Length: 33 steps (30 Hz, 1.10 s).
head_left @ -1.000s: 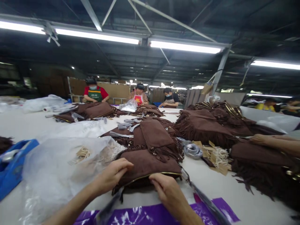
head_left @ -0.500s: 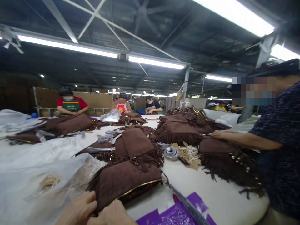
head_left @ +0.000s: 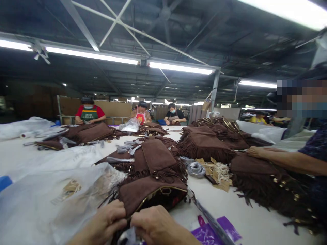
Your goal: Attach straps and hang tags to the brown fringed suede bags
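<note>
A brown fringed bag (head_left: 133, 191) with a gold zipper lies just in front of me. Its mouth gapes towards me, showing a dark inside and a metal ring. My left hand (head_left: 109, 217) is closed on the bag's near left edge. Close beside it, my right hand (head_left: 154, 221) pinches the near end of the zippered edge. Below my fingers is a bit of clear grey plastic wrap (head_left: 130, 235), partly hidden. A strap wrapped in grey plastic (head_left: 212, 217) runs from the bag's right side over a purple plastic packet (head_left: 208, 234).
More brown fringed bags (head_left: 158, 158) are piled behind mine. Cardboard tags with strings (head_left: 218, 173) and a grey coil (head_left: 196, 169) lie to the right. White plastic bags (head_left: 84, 200) cover the left. A co-worker's hand (head_left: 255, 152) rests on another bag; several people work across the table.
The bag's mouth has opened wider, exposing the inside and a ring. My hands have shifted right in view, and plastic wrap now shows below them. The whole view has swung left.
</note>
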{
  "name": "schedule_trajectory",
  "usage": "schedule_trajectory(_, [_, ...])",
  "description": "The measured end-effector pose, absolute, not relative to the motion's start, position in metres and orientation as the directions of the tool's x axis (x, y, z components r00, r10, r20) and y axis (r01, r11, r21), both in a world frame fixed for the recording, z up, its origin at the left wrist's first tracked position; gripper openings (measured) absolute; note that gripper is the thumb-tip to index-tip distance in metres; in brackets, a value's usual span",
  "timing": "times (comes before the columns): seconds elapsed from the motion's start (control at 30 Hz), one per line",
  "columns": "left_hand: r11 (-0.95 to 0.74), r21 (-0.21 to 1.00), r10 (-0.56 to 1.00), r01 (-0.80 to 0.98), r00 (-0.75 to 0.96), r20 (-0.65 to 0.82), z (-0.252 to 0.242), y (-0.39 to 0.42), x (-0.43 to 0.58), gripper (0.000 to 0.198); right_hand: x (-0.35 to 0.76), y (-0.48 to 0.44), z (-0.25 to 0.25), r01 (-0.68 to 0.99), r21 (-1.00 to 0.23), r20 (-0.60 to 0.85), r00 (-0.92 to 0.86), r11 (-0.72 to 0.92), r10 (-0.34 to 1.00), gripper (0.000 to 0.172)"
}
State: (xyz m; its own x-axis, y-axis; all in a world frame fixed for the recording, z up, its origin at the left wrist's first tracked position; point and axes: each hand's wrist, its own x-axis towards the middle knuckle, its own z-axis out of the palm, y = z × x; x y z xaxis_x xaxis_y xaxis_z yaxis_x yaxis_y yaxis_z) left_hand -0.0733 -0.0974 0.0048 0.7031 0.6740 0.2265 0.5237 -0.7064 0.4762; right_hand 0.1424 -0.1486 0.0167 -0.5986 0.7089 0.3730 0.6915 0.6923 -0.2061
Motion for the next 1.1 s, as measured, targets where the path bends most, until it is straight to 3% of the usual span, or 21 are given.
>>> schedule_trajectory(0.1, [-0.49,0.765,0.768,0.417,0.622,0.154,0.013,-0.099,-0.078,0.045,0.139,-0.148,0.02,0.522,-0.612,0.364,-0.48,0.593,0.798,0.024])
schedule_trajectory(0.2, [-0.321,0.88,0.815,0.35,0.576,0.068,0.014,-0.096,-0.084,0.052,0.14,-0.141,0.022,0.303,-0.855,0.269,-0.436,0.422,0.859,0.036])
schedule_trajectory(0.3, [-0.239,0.916,0.851,0.321,0.523,0.039,0.013,-0.094,-0.084,0.054,0.14,-0.129,0.024,0.176,-0.933,0.233,-0.367,0.313,0.901,0.046])
schedule_trajectory(0.47, [-0.2,0.941,0.889,0.274,0.454,0.057,0.02,-0.094,-0.078,0.056,0.135,-0.117,0.024,0.116,-0.924,0.339,-0.189,0.364,0.922,0.051])
schedule_trajectory(0.6, [-0.179,0.953,0.882,0.243,0.468,0.047,0.023,-0.097,-0.073,0.059,0.131,-0.118,0.025,-0.086,-0.968,0.251,-0.282,0.236,0.926,0.051])
schedule_trajectory(0.67, [-0.188,0.952,0.879,0.24,0.474,0.054,0.023,-0.099,-0.072,0.058,0.128,-0.122,0.031,-0.066,-0.971,0.237,-0.376,0.229,0.896,0.048])
schedule_trajectory(0.73, [-0.217,0.945,0.863,0.245,0.5,0.069,0.023,-0.101,-0.075,0.057,0.126,-0.127,0.041,0.133,-0.885,0.329,-0.499,0.446,0.802,0.035])
schedule_trajectory(0.77, [-0.24,0.937,0.849,0.254,0.522,0.076,0.023,-0.101,-0.078,0.056,0.126,-0.129,0.047,0.264,-0.756,0.37,-0.581,0.599,0.725,0.026])
schedule_trajectory(0.83, [-0.284,0.914,0.826,0.29,0.559,0.08,0.022,-0.097,-0.088,0.055,0.131,-0.129,0.057,0.462,-0.366,0.339,-0.742,0.808,0.578,0.013])
schedule_trajectory(0.9, [-0.303,0.881,0.851,0.364,0.519,0.078,0.021,-0.089,-0.104,0.054,0.148,-0.126,0.06,0.572,-0.086,0.237,-0.783,0.816,0.574,0.01])
schedule_trajectory(0.97, [-0.288,0.847,0.905,0.446,0.415,0.089,0.02,-0.081,-0.121,0.054,0.179,-0.122,0.055,0.693,-0.01,0.22,-0.702,0.721,0.677,0.012])
schedule_trajectory(1.1, [-0.297,0.795,0.918,0.53,0.388,0.084,0.011,-0.08,-0.132,0.051,0.26,-0.121,0.029,0.866,-0.061,0.255,-0.466,0.496,0.847,0.027])
